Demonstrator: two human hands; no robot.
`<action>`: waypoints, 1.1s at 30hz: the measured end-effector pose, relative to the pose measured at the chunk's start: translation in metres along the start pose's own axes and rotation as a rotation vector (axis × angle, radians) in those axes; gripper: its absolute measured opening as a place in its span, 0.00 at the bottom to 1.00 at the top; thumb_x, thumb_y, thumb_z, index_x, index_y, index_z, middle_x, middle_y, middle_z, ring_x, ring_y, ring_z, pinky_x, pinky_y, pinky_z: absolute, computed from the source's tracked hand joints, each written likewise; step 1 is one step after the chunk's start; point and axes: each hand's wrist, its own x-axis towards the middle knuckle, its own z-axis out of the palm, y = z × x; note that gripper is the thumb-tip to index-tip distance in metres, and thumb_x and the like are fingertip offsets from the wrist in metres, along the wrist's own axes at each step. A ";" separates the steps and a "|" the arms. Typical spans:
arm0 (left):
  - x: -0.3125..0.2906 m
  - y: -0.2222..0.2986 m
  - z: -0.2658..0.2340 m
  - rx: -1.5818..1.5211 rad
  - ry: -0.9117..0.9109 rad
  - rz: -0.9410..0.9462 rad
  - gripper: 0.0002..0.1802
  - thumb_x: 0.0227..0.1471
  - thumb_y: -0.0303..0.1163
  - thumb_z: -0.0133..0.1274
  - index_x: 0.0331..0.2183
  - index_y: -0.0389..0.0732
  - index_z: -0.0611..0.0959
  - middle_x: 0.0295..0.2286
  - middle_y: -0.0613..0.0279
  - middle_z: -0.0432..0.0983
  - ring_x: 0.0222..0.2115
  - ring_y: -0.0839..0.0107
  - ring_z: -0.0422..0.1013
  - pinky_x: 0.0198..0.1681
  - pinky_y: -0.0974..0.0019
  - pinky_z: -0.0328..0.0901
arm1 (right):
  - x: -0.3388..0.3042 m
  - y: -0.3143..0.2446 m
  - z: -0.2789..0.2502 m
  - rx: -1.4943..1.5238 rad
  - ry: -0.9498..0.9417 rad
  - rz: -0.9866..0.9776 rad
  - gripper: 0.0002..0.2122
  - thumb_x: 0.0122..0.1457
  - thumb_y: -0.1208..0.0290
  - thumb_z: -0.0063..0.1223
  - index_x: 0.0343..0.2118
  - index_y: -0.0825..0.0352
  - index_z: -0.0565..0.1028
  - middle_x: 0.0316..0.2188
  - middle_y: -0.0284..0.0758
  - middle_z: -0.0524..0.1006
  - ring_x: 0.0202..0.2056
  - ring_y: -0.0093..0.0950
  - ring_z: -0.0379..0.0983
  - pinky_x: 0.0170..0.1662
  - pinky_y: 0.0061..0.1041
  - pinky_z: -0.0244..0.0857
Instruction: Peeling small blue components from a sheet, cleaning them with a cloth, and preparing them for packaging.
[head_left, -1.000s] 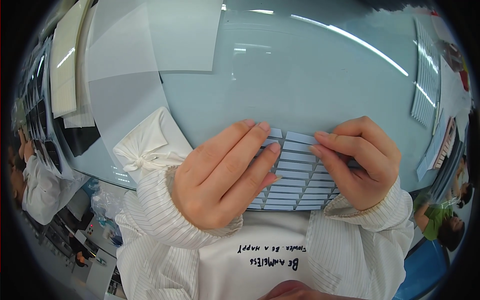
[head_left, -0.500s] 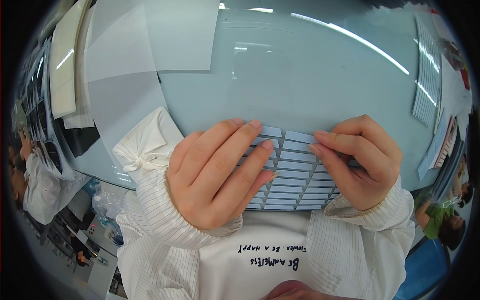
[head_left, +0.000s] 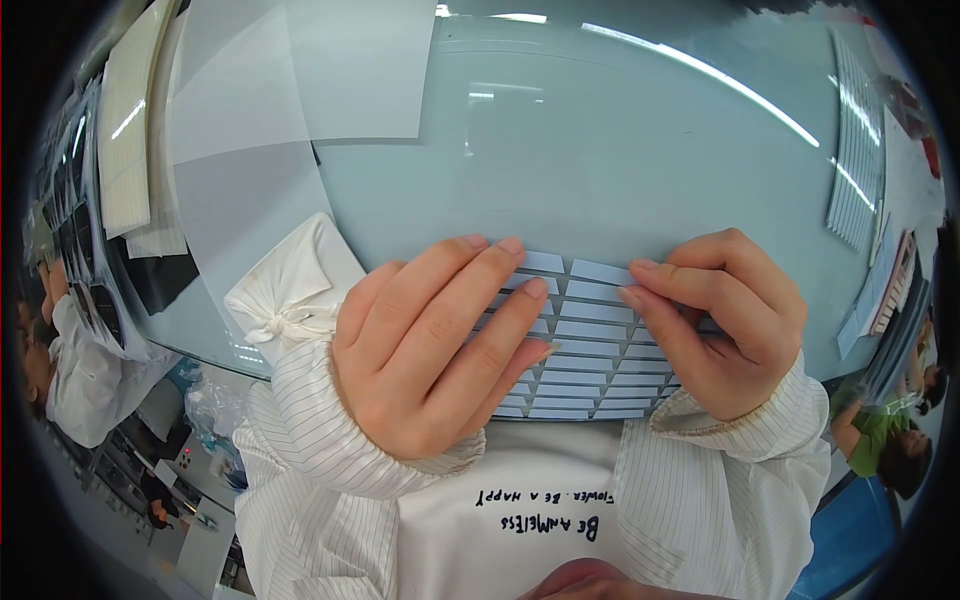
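Observation:
Pale blue strips point(head_left: 582, 329) lie in slanting rows at the near edge of the table, with darker gaps between them. My left hand point(head_left: 425, 345) rests over their left side, fingers stretched and a little apart, hiding the strips beneath. At the upper right of the rows, my right hand point(head_left: 728, 325) pinches the end of one pale blue strip point(head_left: 597, 273) between thumb and forefinger. Its other fingers are curled in. The right ends of several strips are hidden behind this hand.
A white knotted cloth piece point(head_left: 290, 275) lies left of my left hand. Translucent sheets point(head_left: 365, 80) overlap on the glossy table point(head_left: 600, 150) at far left, beside cream ribbed panels point(head_left: 130, 140). Another ribbed sheet point(head_left: 853, 150) lies at the right edge. Co-workers sit at both sides.

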 end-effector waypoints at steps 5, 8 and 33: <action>0.000 0.000 -0.001 0.002 -0.006 -0.003 0.21 0.38 0.32 0.69 0.39 0.39 0.87 0.43 0.53 0.81 0.43 0.55 0.75 0.44 0.60 0.72 | 0.000 0.000 0.001 0.002 0.002 -0.003 0.13 0.43 0.88 0.70 0.34 0.72 0.83 0.27 0.37 0.77 0.23 0.21 0.72 0.23 0.18 0.63; 0.000 0.000 0.000 -0.002 -0.011 0.000 0.21 0.39 0.32 0.69 0.39 0.39 0.87 0.43 0.53 0.81 0.43 0.55 0.75 0.44 0.60 0.72 | -0.001 0.001 0.001 -0.003 0.005 -0.006 0.13 0.43 0.88 0.70 0.34 0.72 0.83 0.27 0.37 0.77 0.23 0.21 0.72 0.23 0.18 0.63; 0.001 0.002 0.000 0.026 -0.037 -0.012 0.22 0.40 0.33 0.69 0.41 0.42 0.88 0.45 0.54 0.80 0.44 0.56 0.74 0.45 0.60 0.71 | -0.001 0.001 0.001 -0.010 0.013 -0.007 0.13 0.43 0.87 0.70 0.34 0.71 0.83 0.27 0.36 0.76 0.22 0.21 0.70 0.22 0.19 0.61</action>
